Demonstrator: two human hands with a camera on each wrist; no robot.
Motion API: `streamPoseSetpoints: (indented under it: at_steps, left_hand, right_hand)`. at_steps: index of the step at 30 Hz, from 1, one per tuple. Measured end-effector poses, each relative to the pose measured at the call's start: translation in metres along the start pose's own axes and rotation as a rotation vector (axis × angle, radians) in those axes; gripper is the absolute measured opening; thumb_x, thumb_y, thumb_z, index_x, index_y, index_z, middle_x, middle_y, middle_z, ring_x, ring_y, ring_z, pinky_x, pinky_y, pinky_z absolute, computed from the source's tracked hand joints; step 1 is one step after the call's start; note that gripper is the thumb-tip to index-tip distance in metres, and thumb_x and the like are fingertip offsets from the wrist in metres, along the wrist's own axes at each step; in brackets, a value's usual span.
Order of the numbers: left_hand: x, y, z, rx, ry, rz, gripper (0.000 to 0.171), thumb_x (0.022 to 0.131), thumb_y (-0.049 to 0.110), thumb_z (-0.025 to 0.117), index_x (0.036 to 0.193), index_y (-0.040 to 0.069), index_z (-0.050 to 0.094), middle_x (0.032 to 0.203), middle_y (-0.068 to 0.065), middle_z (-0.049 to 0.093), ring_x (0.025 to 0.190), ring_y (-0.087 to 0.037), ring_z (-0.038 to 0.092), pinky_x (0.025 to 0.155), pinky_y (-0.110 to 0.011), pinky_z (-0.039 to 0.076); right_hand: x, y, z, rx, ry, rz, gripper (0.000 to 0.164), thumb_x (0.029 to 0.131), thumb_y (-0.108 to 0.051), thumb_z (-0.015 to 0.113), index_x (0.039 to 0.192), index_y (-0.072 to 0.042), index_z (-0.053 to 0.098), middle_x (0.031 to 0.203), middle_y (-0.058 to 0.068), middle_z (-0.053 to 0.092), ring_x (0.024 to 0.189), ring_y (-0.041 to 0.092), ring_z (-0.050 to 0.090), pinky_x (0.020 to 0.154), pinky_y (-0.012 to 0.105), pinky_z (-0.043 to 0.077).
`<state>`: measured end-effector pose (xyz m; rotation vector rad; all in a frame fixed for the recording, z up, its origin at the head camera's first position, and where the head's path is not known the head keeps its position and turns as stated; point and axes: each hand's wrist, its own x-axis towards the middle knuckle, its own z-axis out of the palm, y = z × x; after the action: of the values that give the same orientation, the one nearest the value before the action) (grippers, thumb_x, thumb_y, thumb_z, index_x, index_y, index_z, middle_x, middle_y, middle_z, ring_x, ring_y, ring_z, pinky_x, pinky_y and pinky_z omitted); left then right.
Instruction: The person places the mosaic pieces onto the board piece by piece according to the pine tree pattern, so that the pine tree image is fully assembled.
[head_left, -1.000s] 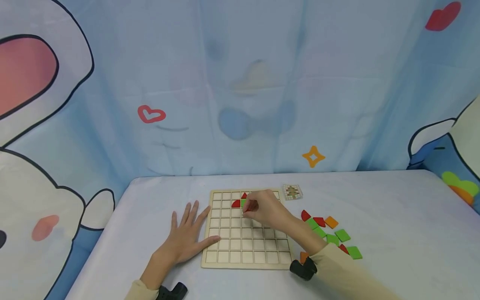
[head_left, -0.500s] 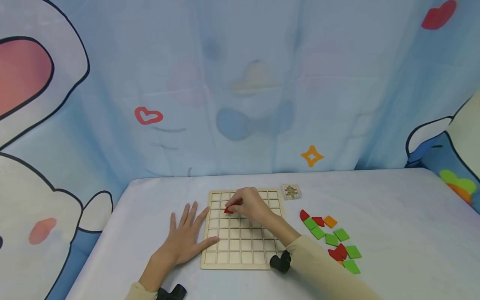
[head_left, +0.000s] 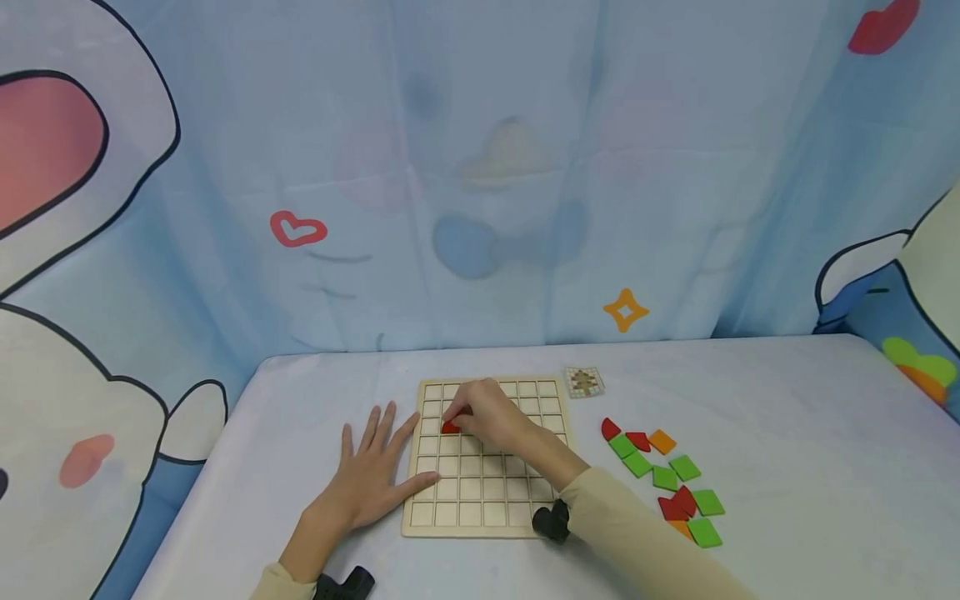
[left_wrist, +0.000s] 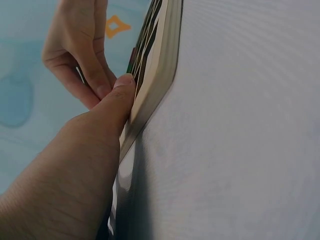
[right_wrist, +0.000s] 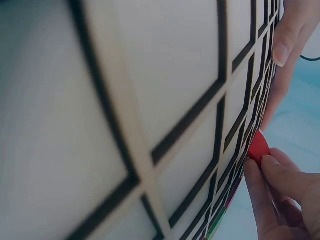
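Observation:
A pale wooden grid board (head_left: 483, 490) lies on the white table. My right hand (head_left: 491, 417) is over its upper left part and pinches a red tile (head_left: 450, 427) with one curved edge. In the right wrist view, thumb and fingers hold this red tile (right_wrist: 259, 146) at the grid's surface; whether it sits in a cell I cannot tell. A sliver of green tile (right_wrist: 217, 220) shows on the board there, while the hand hides that area from the head view. My left hand (head_left: 371, 483) lies with spread fingers at the board's left edge, its thumb (left_wrist: 122, 92) on the rim.
Loose red, orange and several green tiles (head_left: 664, 477) lie right of the board, some beside the right forearm. A small patterned card (head_left: 584, 382) lies by the board's upper right corner. A printed blue curtain (head_left: 510, 300) hangs behind the table.
My right hand has moved left across the board with the red tile, then slightly toward me. It now covers the red and green tiles seen on the board earlier. The left hand stays put.

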<state>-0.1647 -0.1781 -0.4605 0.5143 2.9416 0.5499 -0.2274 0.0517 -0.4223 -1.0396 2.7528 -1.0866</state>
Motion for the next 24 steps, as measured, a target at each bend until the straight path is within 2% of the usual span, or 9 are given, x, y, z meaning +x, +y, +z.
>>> streamPoseSetpoints:
  at_steps: [6, 15, 21, 24]
  left_hand:
    - [0.001, 0.002, -0.001, 0.007, -0.005, 0.002, 0.09, 0.098, 0.069, 0.055, 0.169, 0.021, 0.024, 0.174, -0.019, 0.009, 0.16, -0.042, 0.001, 0.117, -0.077, -0.002]
    - [0.001, 0.002, 0.001, 0.009, -0.006, -0.002, 0.091, 0.098, 0.07, 0.055, 0.169, 0.022, 0.024, 0.174, -0.018, 0.008, 0.16, -0.041, 0.001, 0.118, -0.077, -0.002]
    - [0.001, 0.001, 0.002, 0.013, 0.002, 0.002, 0.091, 0.098, 0.069, 0.055, 0.168, 0.021, 0.025, 0.174, -0.019, 0.009, 0.16, -0.042, 0.002, 0.117, -0.077, -0.002]
    - [0.0, 0.001, 0.001, 0.008, 0.012, 0.0, 0.091, 0.097, 0.069, 0.057, 0.168, 0.02, 0.027, 0.174, -0.02, 0.011, 0.16, -0.042, 0.003, 0.117, -0.077, -0.002]
  right_hand:
    - [0.003, -0.006, -0.002, -0.022, -0.041, 0.053, 0.015, 0.093, 0.011, 0.071, 0.098, 0.003, 0.082, 0.1, 0.014, 0.078, 0.1, 0.03, 0.073, 0.085, 0.038, 0.061]
    - [0.005, -0.01, 0.001, -0.074, -0.082, 0.05, 0.016, 0.093, 0.016, 0.068, 0.098, 0.007, 0.081, 0.1, 0.018, 0.077, 0.102, 0.034, 0.073, 0.085, 0.039, 0.061]
    - [0.006, -0.012, 0.003, -0.156, -0.113, 0.051, 0.019, 0.094, 0.015, 0.066, 0.102, 0.006, 0.081, 0.107, 0.019, 0.076, 0.11, 0.033, 0.071, 0.088, 0.037, 0.061]
    - [0.007, -0.012, 0.004, -0.187, -0.117, 0.022, 0.019, 0.093, 0.016, 0.066, 0.101, 0.007, 0.081, 0.104, 0.019, 0.074, 0.106, 0.032, 0.071, 0.085, 0.034, 0.061]
